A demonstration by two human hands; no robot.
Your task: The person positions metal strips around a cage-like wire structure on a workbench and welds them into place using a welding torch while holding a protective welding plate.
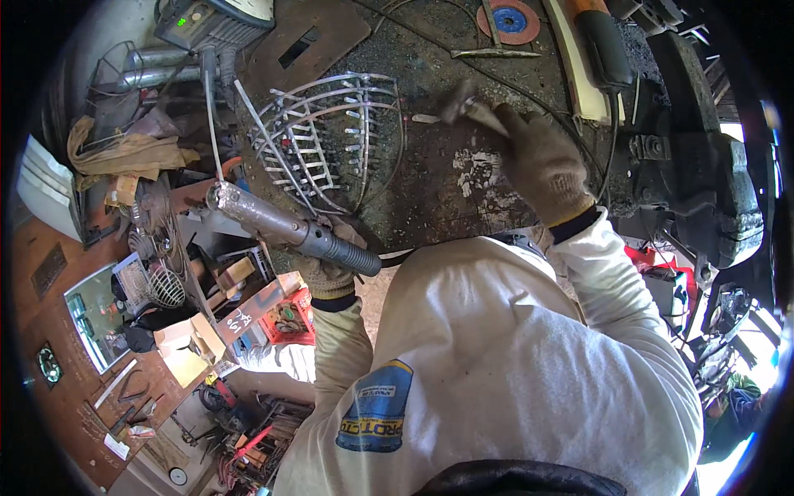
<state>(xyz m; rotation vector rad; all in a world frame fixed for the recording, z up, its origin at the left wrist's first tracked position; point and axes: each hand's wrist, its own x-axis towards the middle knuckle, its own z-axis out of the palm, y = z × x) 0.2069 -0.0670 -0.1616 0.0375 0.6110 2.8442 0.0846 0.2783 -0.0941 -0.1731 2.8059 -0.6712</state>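
My left hand (329, 277), in a tan work glove, is wrapped round a welding electrode holder (285, 227) with a ribbed dark end. A thin grey electrode (212, 124) stands out from its far tip. Fingers closed, my gloved right hand (546, 161) grips a hammer (463, 103) whose head is smeared by motion over the bench. Between the two hands, toward the left, lies a welded frame (364, 145) of curved metal rods with many short crosspieces. The hammer is apart from the frame. A short pale piece (425, 118) lies just left of the hammer head.
A welding machine (211, 21) with a green display stands at the far left. A grinding disc (509, 21) and T-shaped metal piece (496, 53) lie at the back. An angle grinder (602, 41) and vise (711, 174) are right. Cables cross the dark bench (430, 190).
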